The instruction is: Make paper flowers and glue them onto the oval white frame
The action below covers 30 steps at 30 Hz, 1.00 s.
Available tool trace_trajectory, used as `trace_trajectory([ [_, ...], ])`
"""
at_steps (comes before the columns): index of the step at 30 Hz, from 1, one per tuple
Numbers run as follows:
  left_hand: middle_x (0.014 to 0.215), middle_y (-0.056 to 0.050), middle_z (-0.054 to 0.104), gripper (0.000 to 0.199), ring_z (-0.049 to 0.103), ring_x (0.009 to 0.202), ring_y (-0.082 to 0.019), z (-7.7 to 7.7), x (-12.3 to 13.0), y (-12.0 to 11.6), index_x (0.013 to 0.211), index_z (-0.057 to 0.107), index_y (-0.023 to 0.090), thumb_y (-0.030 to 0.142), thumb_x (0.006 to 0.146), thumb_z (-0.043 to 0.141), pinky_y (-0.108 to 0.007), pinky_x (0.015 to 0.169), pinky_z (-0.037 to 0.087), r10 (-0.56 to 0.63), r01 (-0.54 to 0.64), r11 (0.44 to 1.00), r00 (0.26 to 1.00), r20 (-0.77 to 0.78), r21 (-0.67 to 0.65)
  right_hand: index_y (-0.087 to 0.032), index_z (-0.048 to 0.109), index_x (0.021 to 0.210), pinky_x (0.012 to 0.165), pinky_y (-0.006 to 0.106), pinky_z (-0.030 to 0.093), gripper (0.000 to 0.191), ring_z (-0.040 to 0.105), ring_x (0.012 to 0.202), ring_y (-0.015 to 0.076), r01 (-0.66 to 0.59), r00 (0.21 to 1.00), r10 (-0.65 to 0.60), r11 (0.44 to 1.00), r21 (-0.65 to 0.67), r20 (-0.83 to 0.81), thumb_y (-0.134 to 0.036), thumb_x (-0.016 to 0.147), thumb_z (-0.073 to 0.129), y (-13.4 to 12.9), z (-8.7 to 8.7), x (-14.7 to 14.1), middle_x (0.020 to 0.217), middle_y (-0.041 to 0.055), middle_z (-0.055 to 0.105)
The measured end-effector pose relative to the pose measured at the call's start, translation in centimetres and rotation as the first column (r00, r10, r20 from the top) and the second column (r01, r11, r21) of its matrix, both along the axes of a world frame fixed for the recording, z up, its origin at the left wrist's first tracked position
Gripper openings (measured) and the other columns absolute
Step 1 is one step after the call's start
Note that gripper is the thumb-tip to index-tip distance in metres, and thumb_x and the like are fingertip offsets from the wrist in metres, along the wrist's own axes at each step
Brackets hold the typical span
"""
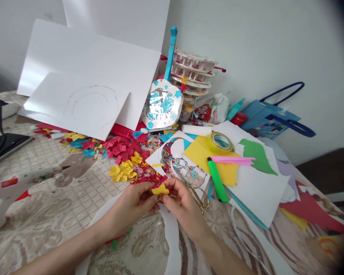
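Observation:
Between my two hands is a small yellow paper flower (160, 189) with red paper petals showing behind it. My left hand (134, 202) pinches its left side between thumb and fingers. On the other side my right hand (180, 200) grips it the same way. Beneath the hands lies a white paper ring (171, 233), partly hidden by them. Just beyond are piles of yellow paper flowers (123, 172) and red paper flowers (123, 148). Gold-handled scissors (199, 194) rest close to my right hand.
A glue gun (14, 187) lies at the left. White boards (91, 65) lean on the wall. To the right are a tape roll (220, 141), a green marker (218, 179) and paper sheets (258, 194). Behind stand a decorated round lantern (163, 105) and a blue bag (271, 116).

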<state>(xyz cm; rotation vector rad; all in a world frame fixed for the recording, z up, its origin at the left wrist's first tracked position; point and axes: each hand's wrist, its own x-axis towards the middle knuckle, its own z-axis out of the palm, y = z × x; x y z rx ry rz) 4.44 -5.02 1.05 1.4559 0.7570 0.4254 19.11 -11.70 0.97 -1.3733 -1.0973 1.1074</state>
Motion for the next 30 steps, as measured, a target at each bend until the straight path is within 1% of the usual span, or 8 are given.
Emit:
trace_trajectory([
  [6,0.073,-0.003,0.065,0.017,0.062,0.069,-0.016,0.04,-0.02,0.22,0.084,0.058,0.015,0.031,0.082,0.053,-0.026,0.063,0.050,-0.044,0.044,0.999,0.999,-0.004,-0.009,-0.021,0.053,0.090,0.058,0.024,0.042,0.014,0.054,0.071,0.0139,-0.020,0.993,0.019,1.000,-0.012,-0.119,-0.022,0.076,0.055,-0.04,0.39,0.11,0.083,0.0004,0.058],
  [11,0.073,-0.003,0.064,0.016,0.062,0.070,-0.017,0.23,-0.02,0.01,0.079,0.057,0.016,0.031,0.082,0.053,-0.026,0.062,0.050,-0.031,0.031,1.000,1.000,-0.001,0.001,-0.020,0.054,0.091,0.064,0.025,0.044,0.016,0.055,0.077,0.0149,-0.027,0.993,0.027,1.000,0.005,-0.113,-0.020,0.076,0.057,-0.04,0.35,0.07,0.085,0.0008,0.059],
  [17,0.074,-0.004,0.065,0.020,0.061,0.071,-0.018,0.45,-0.09,-0.12,0.077,0.055,0.015,0.034,0.082,0.052,-0.027,0.062,0.049,-0.026,0.030,0.996,0.999,-0.047,0.081,-0.020,0.054,0.088,0.061,0.023,0.043,0.011,0.054,0.072,0.0131,-0.021,0.992,0.019,1.000,-0.017,-0.127,-0.020,0.077,0.056,0.00,0.29,0.19,0.081,-0.0005,0.058],
  [20,0.075,-0.004,0.064,0.020,0.061,0.071,-0.018,0.28,-0.11,-0.11,0.078,0.054,0.015,0.035,0.083,0.051,-0.027,0.062,0.049,-0.028,0.029,0.998,0.999,-0.027,0.057,-0.020,0.053,0.090,0.064,0.024,0.046,0.013,0.056,0.075,0.0138,-0.031,0.995,0.030,0.999,-0.012,-0.099,-0.018,0.078,0.053,0.00,0.14,0.30,0.084,0.0002,0.058],
  [22,0.076,-0.004,0.064,0.019,0.062,0.072,-0.018,0.14,-0.11,-0.09,0.078,0.054,0.016,0.034,0.083,0.051,-0.027,0.063,0.049,-0.028,0.028,0.999,0.999,-0.017,0.038,-0.020,0.051,0.095,0.067,0.026,0.047,0.017,0.057,0.081,0.0152,-0.025,0.999,0.026,0.999,0.033,-0.020,-0.017,0.078,0.051,-0.08,0.13,0.44,0.089,0.0017,0.058],
  [24,0.076,-0.003,0.064,0.018,0.062,0.072,-0.017,0.03,-0.11,-0.03,0.078,0.054,0.016,0.033,0.083,0.052,-0.026,0.063,0.049,-0.028,0.028,0.999,1.000,-0.008,0.026,-0.021,0.050,0.100,0.071,0.028,0.048,0.023,0.056,0.087,0.0167,0.002,0.987,-0.025,0.989,0.145,0.159,-0.014,0.078,0.051,-0.24,0.26,0.61,0.095,0.0035,0.056],
  [27,0.071,-0.002,0.062,0.018,0.061,0.068,-0.015,-0.09,-0.12,0.11,0.079,0.056,0.015,0.032,0.082,0.053,-0.025,0.062,0.049,-0.030,0.030,1.000,1.000,-0.001,-0.004,-0.020,0.052,0.098,0.081,0.033,0.045,0.024,0.052,0.095,0.0187,-0.052,0.861,-0.138,0.934,0.354,0.490,-0.009,0.077,0.052,-0.54,0.61,0.83,0.101,0.0056,0.051],
  [30,0.069,0.000,0.061,0.017,0.060,0.065,-0.014,-0.26,-0.14,0.18,0.079,0.057,0.015,0.032,0.081,0.054,-0.025,0.061,0.049,-0.035,0.035,0.999,0.999,0.006,-0.019,-0.018,0.054,0.092,0.090,0.035,0.042,0.021,0.049,0.102,0.0198,-0.159,0.730,-0.190,0.888,0.432,0.657,-0.005,0.077,0.051,-0.75,0.73,0.87,0.102,0.0068,0.047],
])
